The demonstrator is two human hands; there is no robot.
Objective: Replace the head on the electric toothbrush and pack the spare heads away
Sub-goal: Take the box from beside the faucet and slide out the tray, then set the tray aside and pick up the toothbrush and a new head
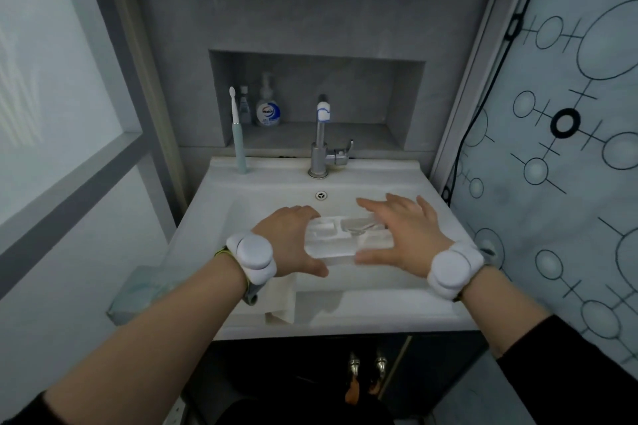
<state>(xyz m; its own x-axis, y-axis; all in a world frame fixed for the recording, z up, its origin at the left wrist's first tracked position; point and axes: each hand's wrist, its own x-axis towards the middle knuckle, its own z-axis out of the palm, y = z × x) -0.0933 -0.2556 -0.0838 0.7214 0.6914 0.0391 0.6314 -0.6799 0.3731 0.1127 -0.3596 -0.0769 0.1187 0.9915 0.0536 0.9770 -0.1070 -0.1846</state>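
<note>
Reaches forward with both bare forearms, black sleeves ending near the elbows. Grips the left end of a clear rectangular plastic case (333, 247) with the left hand (290, 238), fingers curled over the far edge, thumb along the near edge. Spreads the right hand (407, 235) palm down over the right end, fingers straight, thumb at the near edge.

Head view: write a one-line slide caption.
Left hand grips a clear plastic box at the sink; right hand spread over its end; toothbrush stands behind.

Clear glossy plastic case (331, 238); shiny metal tap (321, 145); prob. glazed ceramic basin (379, 307)
</note>
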